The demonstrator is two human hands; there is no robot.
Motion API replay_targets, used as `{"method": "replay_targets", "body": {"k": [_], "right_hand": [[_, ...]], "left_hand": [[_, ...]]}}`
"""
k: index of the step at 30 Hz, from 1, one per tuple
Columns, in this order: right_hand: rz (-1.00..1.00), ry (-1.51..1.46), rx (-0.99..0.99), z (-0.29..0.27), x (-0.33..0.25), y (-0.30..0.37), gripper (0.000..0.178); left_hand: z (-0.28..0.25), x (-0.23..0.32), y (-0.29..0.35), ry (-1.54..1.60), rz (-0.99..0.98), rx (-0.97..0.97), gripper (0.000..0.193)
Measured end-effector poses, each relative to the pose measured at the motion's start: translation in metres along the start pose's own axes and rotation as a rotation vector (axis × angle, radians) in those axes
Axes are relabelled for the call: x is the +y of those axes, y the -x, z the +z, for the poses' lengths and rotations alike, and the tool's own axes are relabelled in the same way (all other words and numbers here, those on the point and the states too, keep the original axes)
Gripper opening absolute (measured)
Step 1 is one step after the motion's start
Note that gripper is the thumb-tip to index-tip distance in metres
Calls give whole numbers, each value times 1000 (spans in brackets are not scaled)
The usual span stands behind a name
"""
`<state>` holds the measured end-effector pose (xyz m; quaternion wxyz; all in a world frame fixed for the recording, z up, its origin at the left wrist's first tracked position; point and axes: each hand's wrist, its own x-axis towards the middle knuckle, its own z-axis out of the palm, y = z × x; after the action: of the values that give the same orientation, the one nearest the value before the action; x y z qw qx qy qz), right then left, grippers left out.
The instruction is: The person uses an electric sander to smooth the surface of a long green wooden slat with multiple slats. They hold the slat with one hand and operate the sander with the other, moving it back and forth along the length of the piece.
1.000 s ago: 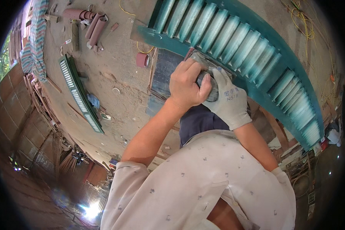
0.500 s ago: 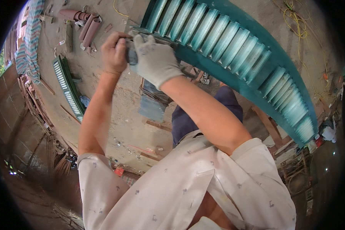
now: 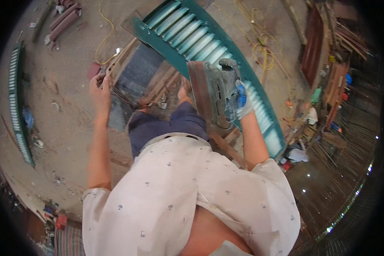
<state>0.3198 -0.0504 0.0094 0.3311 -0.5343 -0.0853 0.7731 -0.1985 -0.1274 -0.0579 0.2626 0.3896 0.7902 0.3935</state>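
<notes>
My right hand (image 3: 244, 110), in a pale glove, grips a dark belt sander (image 3: 219, 96). The sander is tipped on its side, and its brown belt (image 3: 199, 87) faces left. Behind it curves a long green louvred panel (image 3: 219, 40), its slats worn to white in places. Away to the left, my bare left hand (image 3: 100, 90) is raised with its fingers curled together. Its fingertips are beside a small reddish piece (image 3: 94, 71) at the end of some wood strips. Whatever they pinch is too small to make out.
A dark flat board (image 3: 139, 69) lies under the green panel's left end. Another green slatted panel (image 3: 18, 102) rests on the floor at far left. Yellow cord (image 3: 263, 51) trails over the floor behind. Scrap boards (image 3: 338, 91) are heaped at right.
My hands have parted. The right has swung right with the sander, while the left has come off it and moved down and left. The view has shifted too.
</notes>
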Motion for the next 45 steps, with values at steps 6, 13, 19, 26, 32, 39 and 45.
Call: {"method": "replay_targets", "body": {"k": [6,13,19,26,32,39,45], "right_hand": [[-217,-242,-69,17,62,16,74],[-399,-223,26,14,55,8,74],[-329,264,324,-60,22,77,51],[-394,1187,410,-41,17,114,65],[-430,1358,340,-35,32,92,72],[-468,1527,270,-12,48,66,84],[-591,1605,224,22,57,25,84]], "left_hand": [[3,-18,57,-36,-83,-286,31],[8,-4,89,-81,-122,-425,31],[21,-35,106,-119,-160,-310,31],[137,62,85,-465,546,-361,66],[207,50,59,-642,903,-638,86],[145,33,-27,-936,805,-576,99],[116,-4,-99,-759,385,-237,82]]}}
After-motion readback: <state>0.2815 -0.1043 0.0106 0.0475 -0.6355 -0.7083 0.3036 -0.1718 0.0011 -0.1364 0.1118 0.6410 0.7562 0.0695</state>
